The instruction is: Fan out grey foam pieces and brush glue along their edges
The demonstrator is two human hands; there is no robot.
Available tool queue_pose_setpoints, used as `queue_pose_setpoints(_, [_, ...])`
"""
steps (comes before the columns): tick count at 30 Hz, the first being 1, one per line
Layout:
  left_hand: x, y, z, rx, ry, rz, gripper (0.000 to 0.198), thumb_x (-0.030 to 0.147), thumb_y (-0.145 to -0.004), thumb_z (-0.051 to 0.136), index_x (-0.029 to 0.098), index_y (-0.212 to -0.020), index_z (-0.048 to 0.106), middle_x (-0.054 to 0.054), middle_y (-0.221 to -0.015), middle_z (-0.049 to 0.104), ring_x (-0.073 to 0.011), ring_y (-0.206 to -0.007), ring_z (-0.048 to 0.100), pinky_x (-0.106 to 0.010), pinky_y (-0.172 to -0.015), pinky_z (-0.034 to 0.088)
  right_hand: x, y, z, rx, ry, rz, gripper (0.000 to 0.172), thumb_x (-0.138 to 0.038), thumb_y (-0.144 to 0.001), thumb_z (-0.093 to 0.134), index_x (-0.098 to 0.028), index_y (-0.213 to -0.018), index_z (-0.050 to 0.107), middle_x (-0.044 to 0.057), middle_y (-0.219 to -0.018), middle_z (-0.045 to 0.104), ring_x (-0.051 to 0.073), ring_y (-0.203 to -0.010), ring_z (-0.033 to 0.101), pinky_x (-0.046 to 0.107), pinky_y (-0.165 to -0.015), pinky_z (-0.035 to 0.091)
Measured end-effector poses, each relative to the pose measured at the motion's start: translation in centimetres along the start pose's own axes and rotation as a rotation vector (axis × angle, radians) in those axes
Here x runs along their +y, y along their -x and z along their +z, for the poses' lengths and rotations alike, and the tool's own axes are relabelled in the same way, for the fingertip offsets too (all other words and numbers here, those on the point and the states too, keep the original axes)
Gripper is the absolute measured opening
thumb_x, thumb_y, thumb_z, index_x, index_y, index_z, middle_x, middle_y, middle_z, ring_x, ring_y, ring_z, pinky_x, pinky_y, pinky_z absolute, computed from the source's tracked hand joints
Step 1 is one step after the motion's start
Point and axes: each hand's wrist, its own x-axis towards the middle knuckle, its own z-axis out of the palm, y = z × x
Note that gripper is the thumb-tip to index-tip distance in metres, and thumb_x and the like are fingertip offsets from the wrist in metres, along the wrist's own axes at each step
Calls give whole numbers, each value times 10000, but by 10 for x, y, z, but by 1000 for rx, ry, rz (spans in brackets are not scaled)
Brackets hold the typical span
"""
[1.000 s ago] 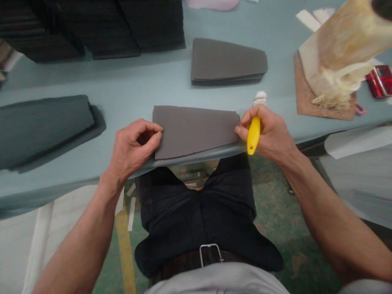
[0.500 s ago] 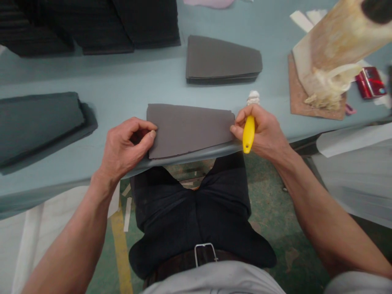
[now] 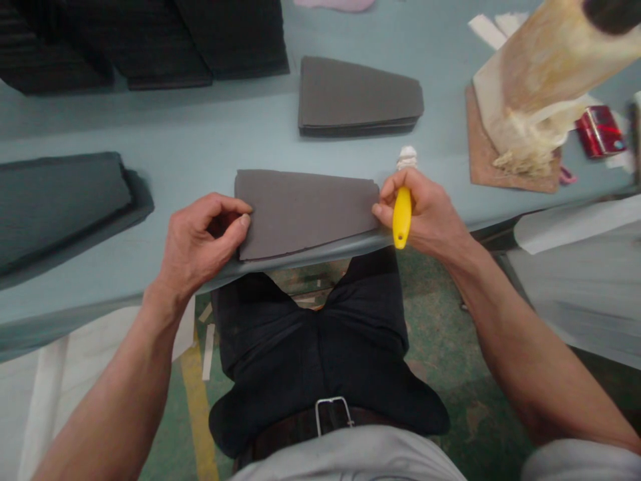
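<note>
A grey tapered panel [image 3: 308, 214] lies flat along the table's front edge, its wide end to the left. My left hand [image 3: 205, 237] pinches the panel's left edge between thumb and forefinger. At the narrow right end, my right hand [image 3: 423, 210] has its thumb and fingertip on the panel's edge. That same hand grips a yellow-handled brush [image 3: 401, 220], with the handle pointing toward me and a white part showing beyond the knuckles. Behind the panel sits a stack of similar grey panels [image 3: 360, 97].
Dark green panels [image 3: 60, 207] are stacked at the left, and tall black stacks [image 3: 235, 40] stand at the back left. On the right, a glue-crusted container [image 3: 541, 87] rests on a brown board [image 3: 483, 160]. Beside it lies a shiny red object [image 3: 599, 132].
The whole view has shifted slightly, so everything appears a little further left. Both hands keep the same hold on the panel and the brush.
</note>
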Motion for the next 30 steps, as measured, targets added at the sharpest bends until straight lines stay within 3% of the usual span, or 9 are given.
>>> queue_pose_setpoints(17, [0, 0, -1, -19, -38, 24, 229, 437, -929, 653, 260, -1039, 748, 6, -871, 718, -181, -772, 651, -377, -792, 529, -5, 3, 3, 9, 70, 18, 216, -306, -812, 721, -260, -958, 569, -42, -768, 609, 135, -620, 506, 298, -611, 426])
queue_pose_setpoints(21, [-1, 2, -2, -46, -92, 58, 282, 439, -940, 641, 221, -1091, 736, -28, -896, 704, -197, -806, 641, -398, -840, 529, -5, 4, 3, 25, 95, 2, 213, -324, -813, 719, -260, -955, 573, -38, -766, 618, 139, -617, 517, 299, -606, 425])
queue_pose_setpoints(30, [-6, 4, -3, -40, -152, 161, 234, 445, -959, 627, 271, -1090, 714, -28, -897, 664, -219, -841, 630, -409, -869, 521, -10, 7, 8, 76, 181, -65, 165, -289, -802, 663, -257, -942, 581, -26, -789, 680, 133, -594, 539, 293, -620, 464])
